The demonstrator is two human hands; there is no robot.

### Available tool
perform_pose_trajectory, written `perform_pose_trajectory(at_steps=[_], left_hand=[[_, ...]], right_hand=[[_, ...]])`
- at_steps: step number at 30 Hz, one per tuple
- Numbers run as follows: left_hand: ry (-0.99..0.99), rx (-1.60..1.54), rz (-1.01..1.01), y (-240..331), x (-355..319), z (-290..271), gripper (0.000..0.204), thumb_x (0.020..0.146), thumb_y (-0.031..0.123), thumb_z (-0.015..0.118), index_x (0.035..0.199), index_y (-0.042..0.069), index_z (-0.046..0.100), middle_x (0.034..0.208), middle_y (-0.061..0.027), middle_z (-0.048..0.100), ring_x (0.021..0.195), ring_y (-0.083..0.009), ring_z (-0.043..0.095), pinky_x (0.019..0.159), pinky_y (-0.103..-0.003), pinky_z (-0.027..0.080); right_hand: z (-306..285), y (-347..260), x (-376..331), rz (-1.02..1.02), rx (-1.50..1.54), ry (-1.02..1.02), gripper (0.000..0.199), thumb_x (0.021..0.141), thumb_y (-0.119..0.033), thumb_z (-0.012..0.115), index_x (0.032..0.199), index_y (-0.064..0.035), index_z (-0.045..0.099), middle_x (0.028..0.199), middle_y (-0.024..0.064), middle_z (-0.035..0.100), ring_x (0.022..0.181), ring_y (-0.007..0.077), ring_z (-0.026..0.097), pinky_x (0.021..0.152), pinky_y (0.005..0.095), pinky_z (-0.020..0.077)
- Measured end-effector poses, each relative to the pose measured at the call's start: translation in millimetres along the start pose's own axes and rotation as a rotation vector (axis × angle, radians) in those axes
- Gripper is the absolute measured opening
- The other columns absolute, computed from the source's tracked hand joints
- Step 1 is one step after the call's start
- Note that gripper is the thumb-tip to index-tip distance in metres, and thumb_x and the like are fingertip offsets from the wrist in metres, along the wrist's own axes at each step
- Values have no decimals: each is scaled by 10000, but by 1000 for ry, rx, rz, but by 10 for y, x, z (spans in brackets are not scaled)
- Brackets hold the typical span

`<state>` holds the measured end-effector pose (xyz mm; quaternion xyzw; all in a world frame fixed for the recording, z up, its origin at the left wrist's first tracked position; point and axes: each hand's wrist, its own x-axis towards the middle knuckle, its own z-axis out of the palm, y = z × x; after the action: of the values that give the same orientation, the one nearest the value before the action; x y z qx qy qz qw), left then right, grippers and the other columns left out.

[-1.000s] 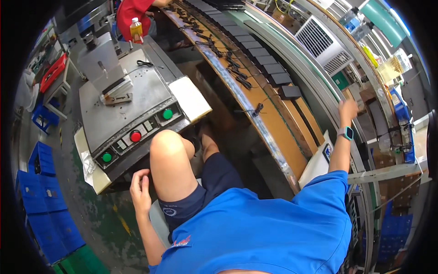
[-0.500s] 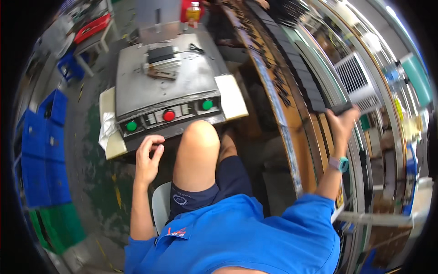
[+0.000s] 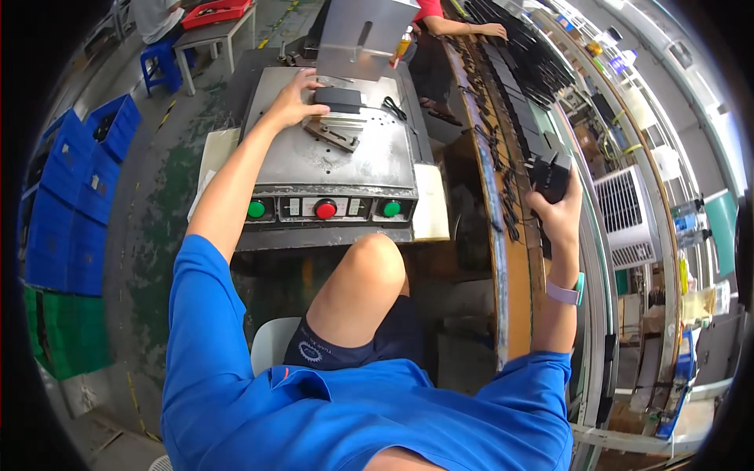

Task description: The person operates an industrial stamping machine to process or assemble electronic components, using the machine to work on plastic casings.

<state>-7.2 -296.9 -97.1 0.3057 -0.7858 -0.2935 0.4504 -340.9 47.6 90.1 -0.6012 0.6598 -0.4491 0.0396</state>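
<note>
My left hand (image 3: 292, 104) reaches over the machine's metal top. Its thumb and fingers are apart at the left end of a black power adapter (image 3: 338, 99); whether they touch it, I cannot tell. That adapter lies in a metal fixture (image 3: 342, 124), with a brown clamp piece (image 3: 333, 137) in front and a coiled black cable (image 3: 394, 108) to its right. My right hand (image 3: 561, 212) is closed round another black power adapter (image 3: 551, 176), whose plug prongs point left, above the conveyor belt at the right.
The machine's front has green buttons (image 3: 392, 208) and a red button (image 3: 325, 208). A metal plate (image 3: 363, 35) stands above its far side. The conveyor (image 3: 514, 267) carries several adapters and cables. Another person's arm (image 3: 463, 27) reaches over its far end. Blue bins (image 3: 82, 184) stand at left.
My left hand has risen from beside my knee to the adapter on the machine. My right hand has turned and drawn slightly inward with its adapter. The view has shifted.
</note>
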Motion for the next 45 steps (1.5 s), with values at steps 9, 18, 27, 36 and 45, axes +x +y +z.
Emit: perform_pose_trajectory(at_steps=[9, 18, 27, 36, 45], left_hand=[[248, -1419, -266, 519, -1023, -422, 559, 928, 206, 618, 1422, 58, 403, 1359, -101, 517, 1222, -216, 517, 1057, -373, 386], [274, -1374, -499, 1520, -2266, -407, 537, 854, 167, 695, 1326, 79, 455, 1121, -141, 581, 1020, -217, 601, 857, -368, 520], [112, -901, -237, 2308, -1557, -58, 610, 702, -13, 763, 1233, 56, 470, 1007, -92, 627, 894, -140, 611, 813, -286, 506], [384, -477, -118, 2605, -1620, 159, 569, 653, 63, 866, 1123, 48, 546, 933, -46, 651, 890, -118, 618, 835, -272, 512], [285, -856, -195, 2281, -1750, 268, 677, 648, -17, 858, 1232, 39, 521, 1072, -86, 653, 1001, -126, 616, 894, -281, 518]], right_hand=[[988, 551, 421, 16, -4, -646, 537, 729, -44, 752, 1185, 37, 478, 929, 54, 590, 822, 110, 554, 718, 253, 480], [1629, -39, 138, 3, 274, -511, 553, 650, 20, 678, 1155, -12, 456, 889, 11, 543, 801, 80, 504, 699, 221, 432], [1531, -590, -266, -264, 68, -347, 533, 565, -23, 709, 1057, -32, 505, 856, 144, 574, 780, 341, 569, 698, 370, 486], [1524, -794, -379, -738, -421, 15, 499, 573, 22, 729, 1041, -21, 563, 961, 150, 531, 854, 345, 546, 739, 401, 464], [1392, -679, -485, -746, -385, -137, 540, 609, 79, 620, 1139, 3, 556, 1041, 165, 503, 952, 335, 517, 816, 401, 467]])
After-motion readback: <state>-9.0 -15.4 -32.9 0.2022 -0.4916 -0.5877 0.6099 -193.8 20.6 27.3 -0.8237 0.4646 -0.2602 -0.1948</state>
